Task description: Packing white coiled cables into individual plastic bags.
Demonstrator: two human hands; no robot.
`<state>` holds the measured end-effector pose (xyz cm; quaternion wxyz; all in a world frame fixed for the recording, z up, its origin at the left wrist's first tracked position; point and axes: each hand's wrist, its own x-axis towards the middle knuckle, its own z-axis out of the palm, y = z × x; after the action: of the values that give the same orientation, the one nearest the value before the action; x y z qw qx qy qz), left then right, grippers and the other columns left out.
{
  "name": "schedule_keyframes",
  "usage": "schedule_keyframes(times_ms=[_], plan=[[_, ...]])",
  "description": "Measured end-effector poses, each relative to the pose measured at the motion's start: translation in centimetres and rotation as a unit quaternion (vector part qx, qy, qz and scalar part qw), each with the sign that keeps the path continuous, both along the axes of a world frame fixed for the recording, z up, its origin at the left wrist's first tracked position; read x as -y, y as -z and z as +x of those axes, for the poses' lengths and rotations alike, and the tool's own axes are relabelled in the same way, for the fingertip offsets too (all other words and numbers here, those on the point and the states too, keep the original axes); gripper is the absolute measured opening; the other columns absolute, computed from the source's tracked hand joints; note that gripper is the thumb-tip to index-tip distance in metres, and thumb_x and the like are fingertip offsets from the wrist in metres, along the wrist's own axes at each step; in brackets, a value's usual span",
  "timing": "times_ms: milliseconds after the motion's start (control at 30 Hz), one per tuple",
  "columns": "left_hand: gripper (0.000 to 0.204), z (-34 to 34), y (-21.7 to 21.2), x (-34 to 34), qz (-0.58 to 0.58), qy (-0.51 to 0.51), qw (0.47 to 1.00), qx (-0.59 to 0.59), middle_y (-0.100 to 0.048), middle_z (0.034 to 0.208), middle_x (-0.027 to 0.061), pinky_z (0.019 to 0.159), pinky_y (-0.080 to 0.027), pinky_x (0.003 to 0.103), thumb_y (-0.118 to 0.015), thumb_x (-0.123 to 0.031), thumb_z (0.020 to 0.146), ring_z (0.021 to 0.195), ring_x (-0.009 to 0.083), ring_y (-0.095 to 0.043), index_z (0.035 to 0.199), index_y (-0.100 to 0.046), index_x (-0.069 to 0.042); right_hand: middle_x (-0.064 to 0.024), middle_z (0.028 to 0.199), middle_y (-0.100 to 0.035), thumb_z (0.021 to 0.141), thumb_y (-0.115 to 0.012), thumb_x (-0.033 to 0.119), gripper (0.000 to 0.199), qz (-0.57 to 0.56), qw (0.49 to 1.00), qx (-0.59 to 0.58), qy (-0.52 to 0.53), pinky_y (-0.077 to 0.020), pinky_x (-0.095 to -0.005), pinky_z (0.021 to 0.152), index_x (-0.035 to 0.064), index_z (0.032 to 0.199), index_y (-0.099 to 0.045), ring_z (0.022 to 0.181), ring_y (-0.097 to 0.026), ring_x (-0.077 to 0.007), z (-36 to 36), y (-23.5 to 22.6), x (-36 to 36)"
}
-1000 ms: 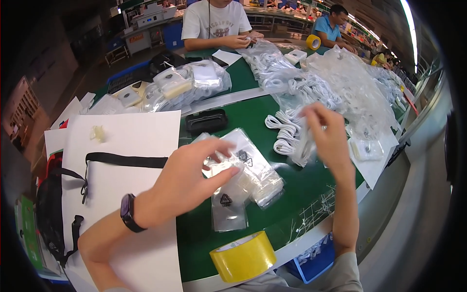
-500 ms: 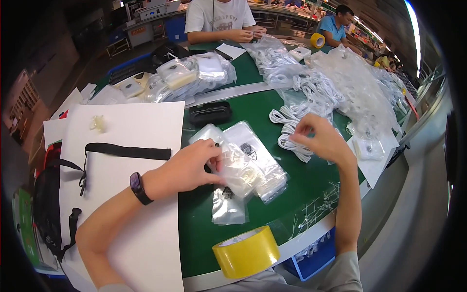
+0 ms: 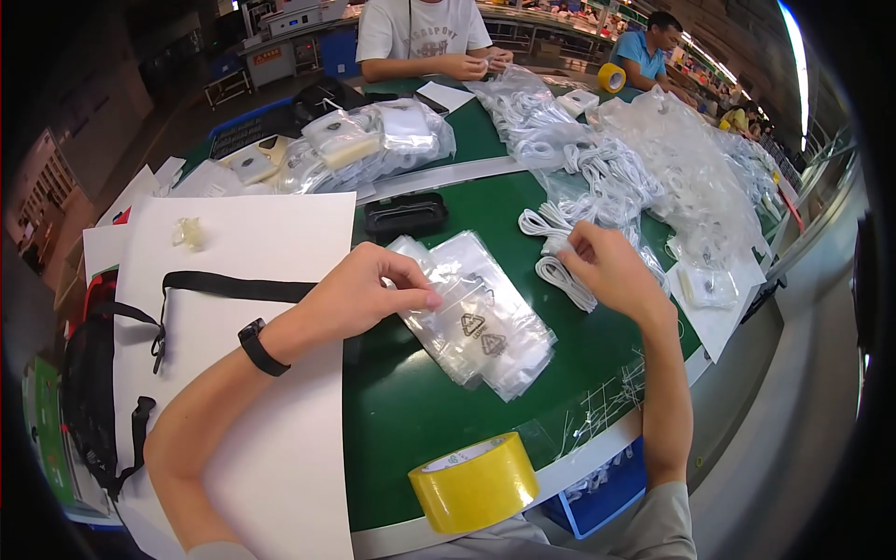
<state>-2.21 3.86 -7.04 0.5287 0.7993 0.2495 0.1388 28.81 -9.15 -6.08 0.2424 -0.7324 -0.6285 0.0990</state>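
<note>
Masking the left edge of clear bags (image 3: 495,322) mid-way across the table (image 3: 387,411), the left hand (image 3: 359,297) curls, grip impossible to tell; nearer the table's right edge, the right hand (image 3: 616,275) arches over white cables (image 3: 566,282), hold likewise hidden.

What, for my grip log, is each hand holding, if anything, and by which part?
The left hand appears to pinch a clear plastic bag near its left edge. The right hand is at the white cables; whether it grips one cannot be told.

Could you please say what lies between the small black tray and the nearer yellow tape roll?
In the head view, clear plastic bags lie there on the green tabletop, the left hand at their edge.
</note>
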Motion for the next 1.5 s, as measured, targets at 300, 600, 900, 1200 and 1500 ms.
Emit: schedule_keyframes(times_ms=[300,600,900,1200,1500], plan=[[0.021,0.6,-0.9,0.9,0.004,0.018,0.998,0.063,-0.073,0.085,0.0045,0.076,-0.048,0.026,-0.068,-0.021,0.095,0.08,0.0098,-0.064,0.095,-0.074,-0.001,-0.0072,0.088,-0.061,0.1,-0.049,0.015,0.019,0.065,0.867,-0.483,-0.105,-0.0486,-0.0315,0.077,0.005,0.115,-0.043,0.086,-0.066,-0.0171,-3.8,-1.1,0.1],[0.014,0.8,-2.0,4.1,0.209,0.015,0.975,0.071,-0.062,0.09,0.012,0.075,-0.044,0.037,-0.068,-0.017,0.092,0.085,0.0246,-0.054,0.098,-0.069,-0.005,0.0013,0.076,-0.06,0.085,-0.079,0.019,0.026,-0.023,0.921,-0.359,-0.147,-0.0402,-0.0223,0.06,0.0015,0.099,-0.065,0.068,-0.052,-0.0036,-10.0,-0.7,0.7],[0.029,0.9,-1.1,2.9,0.154,-0.041,0.978,0.132,-0.063,0.11,0.0075,0.09,-0.045,0.033,-0.073,-0.022,0.09,0.104,0.021,-0.055,0.113,-0.066,-0.005,0.0045,0.06,-0.053,0.088,-0.077,0.016,0.016,-0.011,0.879,-0.467,-0.092,-0.0261,-0.0214,0.045,0.0023,0.087,-0.069,0.049,-0.04,-0.0022,-9.1,0.0,0.4],[0.061,1.1,-0.5,4.3,-0.323,0.021,0.927,0.189,-0.051,0.141,0.01,0.109,-0.04,0.034,-0.063,-0.023,0.098,0.13,0.0178,-0.049,0.149,-0.035,-0.003,0.0005,0.057,-0.052,0.094,-0.068,0.013,0.013,0.013,0.814,-0.573,-0.096,-0.0266,-0.0236,0.043,-0.0005,0.092,-0.068,0.046,-0.04,-0.0053,-9.2,0.5,0.6],[0.029,1.0,-0.1,5.1,-0.126,-0.046,0.985,0.106,-0.069,0.112,0.0048,0.09,-0.05,0.026,-0.063,-0.017,0.099,0.098,0.0089,-0.064,0.122,-0.065,0.0,-0.002,0.06,-0.058,0.095,-0.068,0.015,0.016,-0.033,0.836,-0.537,-0.112,-0.0303,-0.0198,0.042,-0.0006,0.094,-0.069,0.046,-0.047,-0.0045,-9.5,-0.2,0.7]])
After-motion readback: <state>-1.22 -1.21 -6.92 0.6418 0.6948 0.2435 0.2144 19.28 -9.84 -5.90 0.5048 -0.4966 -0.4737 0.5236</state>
